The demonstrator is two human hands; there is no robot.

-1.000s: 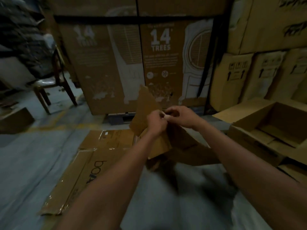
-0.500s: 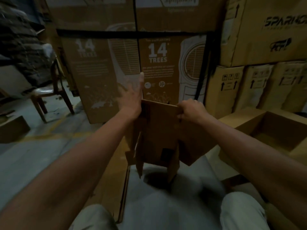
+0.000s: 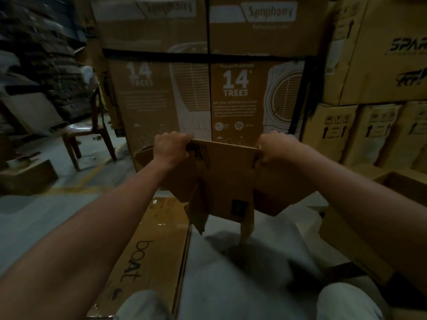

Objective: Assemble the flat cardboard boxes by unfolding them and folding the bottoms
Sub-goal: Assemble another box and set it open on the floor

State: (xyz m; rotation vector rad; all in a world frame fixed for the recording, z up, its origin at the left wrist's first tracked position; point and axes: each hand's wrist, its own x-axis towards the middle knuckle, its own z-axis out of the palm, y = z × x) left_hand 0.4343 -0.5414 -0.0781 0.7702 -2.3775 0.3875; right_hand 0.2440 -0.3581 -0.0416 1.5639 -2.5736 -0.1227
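The box (image 3: 221,179), a small brown cardboard carton, hung in mid-air in front of the person, above the grey floor (image 3: 231,273) and between the knees, its top edge level and its loose bottom flaps dangling below. At far left a wooden chair (image 3: 92,139) stood beside stacked goods. A flattened sheet (image 3: 147,250) printed "boat" lay on the floor under the left forearm. The left hand (image 3: 171,146) gripped the box's upper left corner, fingers curled over the rim; the right hand (image 3: 275,146) gripped the upper right corner the same way. The cardboard appeared light and fairly stiff along its panels but limp at the creases, so the top corners looked the sound place to hold while the flaps, likely to crumple or tear if forced, were folded along their scored lines. Behind stood tall printed cartons (image 3: 208,88). At right an open-topped carton (image 3: 397,183) sat low on the floor; what it held could not be told, since only its rim and a dark interior showed.
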